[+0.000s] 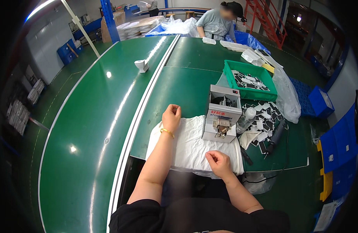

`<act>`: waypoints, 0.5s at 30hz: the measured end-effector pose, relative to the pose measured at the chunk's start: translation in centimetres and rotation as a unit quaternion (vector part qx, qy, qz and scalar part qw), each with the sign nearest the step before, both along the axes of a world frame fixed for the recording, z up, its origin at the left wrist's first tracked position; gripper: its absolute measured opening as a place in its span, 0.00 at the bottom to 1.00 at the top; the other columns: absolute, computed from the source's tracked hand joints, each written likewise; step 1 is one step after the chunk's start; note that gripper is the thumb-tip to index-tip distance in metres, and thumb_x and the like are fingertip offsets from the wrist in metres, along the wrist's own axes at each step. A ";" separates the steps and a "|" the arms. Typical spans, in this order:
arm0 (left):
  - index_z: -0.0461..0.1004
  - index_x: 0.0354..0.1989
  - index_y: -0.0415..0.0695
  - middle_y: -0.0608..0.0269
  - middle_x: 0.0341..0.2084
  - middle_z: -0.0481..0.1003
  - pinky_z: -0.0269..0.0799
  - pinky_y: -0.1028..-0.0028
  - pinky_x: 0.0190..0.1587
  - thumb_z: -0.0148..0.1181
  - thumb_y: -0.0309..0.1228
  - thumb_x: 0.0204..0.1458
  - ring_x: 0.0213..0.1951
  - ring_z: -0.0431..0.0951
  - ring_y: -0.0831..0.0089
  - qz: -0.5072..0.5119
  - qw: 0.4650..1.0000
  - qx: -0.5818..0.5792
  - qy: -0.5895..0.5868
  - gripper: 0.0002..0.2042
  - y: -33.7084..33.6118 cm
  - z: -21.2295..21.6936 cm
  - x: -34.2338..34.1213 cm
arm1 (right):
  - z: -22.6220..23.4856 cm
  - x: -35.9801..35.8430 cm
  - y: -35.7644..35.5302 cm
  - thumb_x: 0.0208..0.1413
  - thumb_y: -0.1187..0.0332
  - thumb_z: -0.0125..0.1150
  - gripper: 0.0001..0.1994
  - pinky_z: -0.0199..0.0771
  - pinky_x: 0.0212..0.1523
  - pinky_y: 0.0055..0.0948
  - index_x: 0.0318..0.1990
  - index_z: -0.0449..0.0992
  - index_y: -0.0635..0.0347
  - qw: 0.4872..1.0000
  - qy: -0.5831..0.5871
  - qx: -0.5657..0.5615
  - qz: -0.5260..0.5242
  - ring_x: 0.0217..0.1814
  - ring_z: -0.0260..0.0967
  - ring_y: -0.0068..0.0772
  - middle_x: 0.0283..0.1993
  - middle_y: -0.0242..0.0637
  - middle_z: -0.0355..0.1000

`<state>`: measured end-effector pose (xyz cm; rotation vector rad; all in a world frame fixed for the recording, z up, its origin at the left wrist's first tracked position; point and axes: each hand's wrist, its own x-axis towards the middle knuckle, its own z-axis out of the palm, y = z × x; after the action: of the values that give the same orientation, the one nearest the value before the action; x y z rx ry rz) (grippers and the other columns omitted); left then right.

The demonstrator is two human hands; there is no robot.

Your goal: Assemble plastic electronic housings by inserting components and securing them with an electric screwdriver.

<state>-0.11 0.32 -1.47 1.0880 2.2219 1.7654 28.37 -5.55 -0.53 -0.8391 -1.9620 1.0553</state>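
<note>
My left hand (171,119), with a yellow bangle on its wrist, is closed with fingers curled over the left side of a white cloth (186,143). My right hand (219,163) is pinched shut above the cloth's near right part. Whatever either hand may hold is hidden or too small to make out. Between and beyond them stands a grey box-shaped screw feeder (221,115), its front opening facing me. To its right lies a heap of small black and white flat pieces (269,123). A dark corded electric screwdriver (276,138) rests beside the heap, and a clear plastic bottle (247,117) is next to the feeder.
A green bin (260,94) of similar pieces sits behind the heap, with clear plastic sheeting (284,93) beside it. A long green conveyor belt (97,112) runs along the left, carrying a small white device (141,66). Another person (218,25) works at the far end.
</note>
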 end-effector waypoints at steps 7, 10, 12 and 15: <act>0.77 0.34 0.43 0.61 0.20 0.77 0.72 0.68 0.31 0.63 0.35 0.55 0.24 0.77 0.67 -0.007 1.000 0.004 -0.004 0.08 0.2 -0.7 -0.3 | -0.3 0.0 0.1 0.58 0.68 0.65 0.07 0.72 0.27 0.25 0.36 0.80 0.64 1.000 0.006 -0.006 0.001 0.25 0.73 0.27 0.29 0.38 0.77; 0.78 0.34 0.43 0.61 0.21 0.77 0.72 0.68 0.31 0.63 0.35 0.55 0.24 0.77 0.67 -0.008 1.000 -0.001 -0.005 0.08 0.2 -0.6 -0.2 | -0.2 0.1 0.1 0.58 0.68 0.65 0.07 0.71 0.27 0.26 0.36 0.80 0.64 1.000 0.003 -0.005 0.000 0.25 0.72 0.27 0.29 0.38 0.77; 0.78 0.34 0.43 0.61 0.21 0.77 0.72 0.68 0.31 0.63 0.35 0.54 0.24 0.77 0.66 -0.007 1.000 -0.005 -0.006 0.08 0.1 -0.5 -0.2 | -0.2 0.1 0.0 0.58 0.68 0.65 0.07 0.71 0.27 0.26 0.36 0.80 0.64 1.000 0.004 -0.003 -0.001 0.25 0.72 0.27 0.29 0.38 0.77; 0.78 0.34 0.43 0.61 0.21 0.77 0.72 0.68 0.31 0.63 0.35 0.54 0.24 0.77 0.67 -0.006 1.000 -0.003 -0.007 0.08 0.1 -0.5 -0.1 | -0.2 0.1 0.0 0.58 0.68 0.65 0.07 0.71 0.27 0.26 0.36 0.80 0.64 1.000 0.006 0.000 -0.002 0.25 0.72 0.27 0.29 0.38 0.77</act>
<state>-0.23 0.45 -1.98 1.0827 2.2071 1.7549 28.44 -5.56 -0.68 -0.8345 -1.9500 1.0553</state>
